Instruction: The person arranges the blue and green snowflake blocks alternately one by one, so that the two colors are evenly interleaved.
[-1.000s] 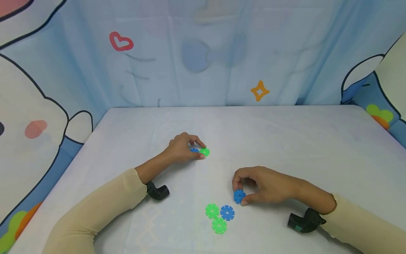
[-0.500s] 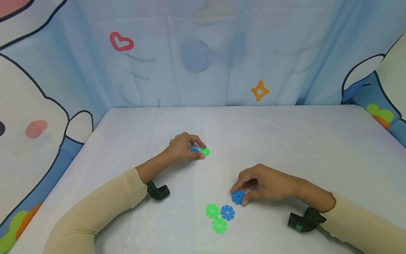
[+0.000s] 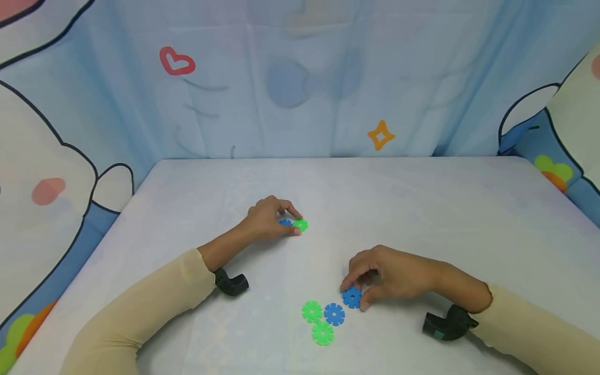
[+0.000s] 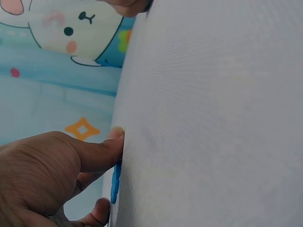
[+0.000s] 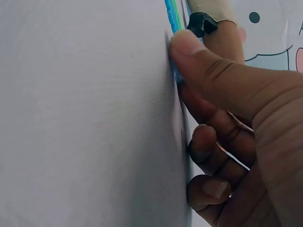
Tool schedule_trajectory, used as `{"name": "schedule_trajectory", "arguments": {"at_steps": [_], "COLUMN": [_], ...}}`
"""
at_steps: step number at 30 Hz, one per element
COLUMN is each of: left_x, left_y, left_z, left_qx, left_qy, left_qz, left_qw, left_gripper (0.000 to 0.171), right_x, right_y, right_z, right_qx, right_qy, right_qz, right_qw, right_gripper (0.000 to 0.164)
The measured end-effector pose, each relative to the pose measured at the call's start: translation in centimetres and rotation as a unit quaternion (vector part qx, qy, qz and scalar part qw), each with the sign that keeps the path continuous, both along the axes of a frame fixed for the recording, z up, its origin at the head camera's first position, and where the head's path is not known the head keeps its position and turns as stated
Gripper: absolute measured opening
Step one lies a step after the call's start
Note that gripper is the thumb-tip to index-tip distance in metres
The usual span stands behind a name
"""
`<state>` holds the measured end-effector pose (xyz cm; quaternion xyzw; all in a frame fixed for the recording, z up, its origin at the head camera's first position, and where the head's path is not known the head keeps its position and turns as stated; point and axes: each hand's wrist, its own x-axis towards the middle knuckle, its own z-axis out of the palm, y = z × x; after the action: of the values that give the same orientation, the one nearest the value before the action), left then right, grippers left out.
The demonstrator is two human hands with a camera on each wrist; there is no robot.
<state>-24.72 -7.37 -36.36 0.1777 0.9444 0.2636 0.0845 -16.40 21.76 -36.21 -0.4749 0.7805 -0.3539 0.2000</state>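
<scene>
In the head view my left hand (image 3: 269, 219) pinches a green notched disc (image 3: 300, 224) between thumb and fingertips, low over the table. A blue notched disc (image 3: 285, 222) shows partly behind the thumb, and its edge appears as a blue strip (image 4: 115, 182) in the left wrist view. Closer to me, my right hand (image 3: 394, 273) holds another blue notched disc (image 3: 352, 297) by its edge, between thumb and index finger. Just left of it lie a blue disc (image 3: 334, 314) and two green discs, an upper one (image 3: 312, 311) and a lower one (image 3: 323, 333).
A white cloth covers the table (image 3: 436, 208). Behind it hangs a light blue printed curtain (image 3: 300, 94). Black wrist cameras sit under the left (image 3: 232, 283) and right (image 3: 450, 323) forearms.
The blue disc in my right hand has shifted slightly toward me and now faces more upward, with the index finger at its left edge. My left hand stays in place; the head view shifts slightly.
</scene>
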Motion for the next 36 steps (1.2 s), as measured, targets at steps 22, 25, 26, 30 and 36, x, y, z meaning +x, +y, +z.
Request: {"name": "schedule_trajectory", "arguments": {"at_steps": [22, 25, 26, 30, 36], "left_x": [0.0, 0.0, 0.0, 0.0, -0.1], "left_y": [0.1, 0.1, 0.1, 0.1, 0.2], "left_z": [0.0, -0.1, -0.2, -0.2, 0.0], "left_qx": [0.002, 0.001, 0.0, -0.001, -0.001], "left_qy": [0.011, 0.011, 0.012, 0.013, 0.023], "left_qz": [-0.004, -0.003, -0.003, -0.002, -0.007], "left_qw": [0.9999, 0.9999, 0.9999, 0.9999, 0.9997], "left_gripper": [0.025, 0.025, 0.025, 0.026, 0.026], "right_x": [-6.5, -7.6, -7.9, -8.6, -8.9], "right_y": [-4.1, -4.5, -4.6, -5.0, -5.2], "right_z": [0.0, -0.6, -0.8, -1.2, -1.5], "right_qx": [0.032, 0.021, 0.018, 0.018, 0.035], "right_qy": [0.09, 0.103, 0.108, 0.118, 0.125], "right_qz": [-0.208, -0.232, -0.237, -0.256, -0.283], "right_qw": [0.973, 0.967, 0.965, 0.959, 0.95], "right_gripper": [0.029, 0.029, 0.03, 0.031, 0.032]}}
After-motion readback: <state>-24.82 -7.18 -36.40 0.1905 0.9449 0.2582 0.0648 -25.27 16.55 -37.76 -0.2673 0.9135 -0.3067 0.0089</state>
